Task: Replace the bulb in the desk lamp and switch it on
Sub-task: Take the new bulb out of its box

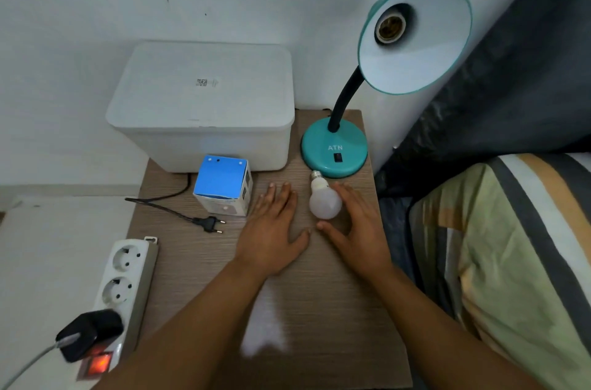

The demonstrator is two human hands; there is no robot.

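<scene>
A teal desk lamp [334, 148] stands at the back right of the wooden table [319, 309]. Its shade [422, 47] tilts toward me and the socket [390, 26] inside is empty. A white bulb [323, 201] lies on the table in front of the lamp base, screw cap pointing away from me. My right hand [355, 223] lies beside the bulb, fingers straight along its right side and thumb below it. My left hand [271, 230] rests flat on the table left of the bulb. A blue and white bulb box [222, 186] stands further left. The lamp's black plug [209, 224] lies unplugged.
A white lidded bin [204, 108] fills the back of the table. A white power strip [123, 290] with a lit red switch [99, 364] and one black adapter [88, 333] lies at the left edge. A striped bed cover [511, 261] borders the right side.
</scene>
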